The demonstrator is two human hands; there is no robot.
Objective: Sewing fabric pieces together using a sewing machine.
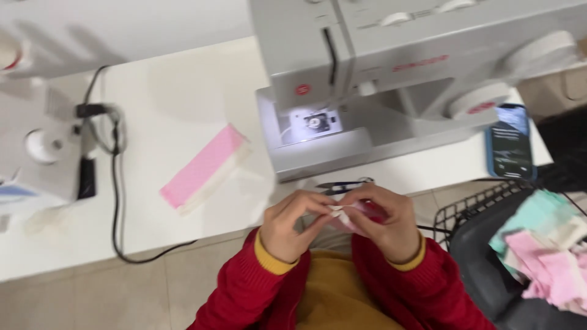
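Red knitted sleeves with mustard cuffs lead both hands together at the near edge of the white desk [183,104]. The left hand [286,229] and right hand [391,226] curl inward, each grip pinched shut on a small pink-and-white fabric piece [350,215] held between them, just below the small scissors [339,185] and the grey sewing machine [379,73].

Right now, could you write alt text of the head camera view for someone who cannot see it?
Seen from above, a person in red sleeves pinches a small pink and white fabric piece between the left hand and right hand. Ahead on the white table stand a grey sewing machine, small scissors and a folded pink fabric stack.
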